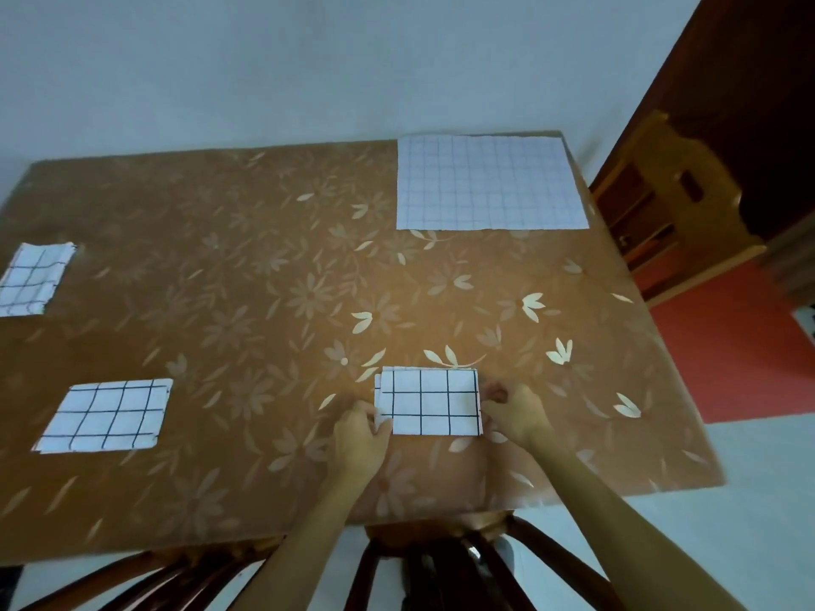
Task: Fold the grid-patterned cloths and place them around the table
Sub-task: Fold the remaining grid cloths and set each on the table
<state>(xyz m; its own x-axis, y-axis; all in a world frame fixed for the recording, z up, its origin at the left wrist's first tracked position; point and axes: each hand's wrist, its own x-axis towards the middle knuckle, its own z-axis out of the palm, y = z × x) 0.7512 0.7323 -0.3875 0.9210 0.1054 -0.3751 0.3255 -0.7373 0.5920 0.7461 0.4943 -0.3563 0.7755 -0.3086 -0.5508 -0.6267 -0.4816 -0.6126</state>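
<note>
A folded white cloth with a black grid (430,401) lies near the front edge of the table (247,302). My left hand (359,434) pinches its left edge. My right hand (514,412) pinches its right edge. Another folded grid cloth (108,414) rests at the front left. A third folded one (33,277) lies at the left edge, partly cut off by the frame. An unfolded grid cloth (487,183) is spread flat at the far right corner.
The table wears a brown flower-patterned cover. Dark wooden chairs (441,562) stand under the near edge. A wooden chair (670,213) stands to the right beside a dark door. A pale wall runs behind the table.
</note>
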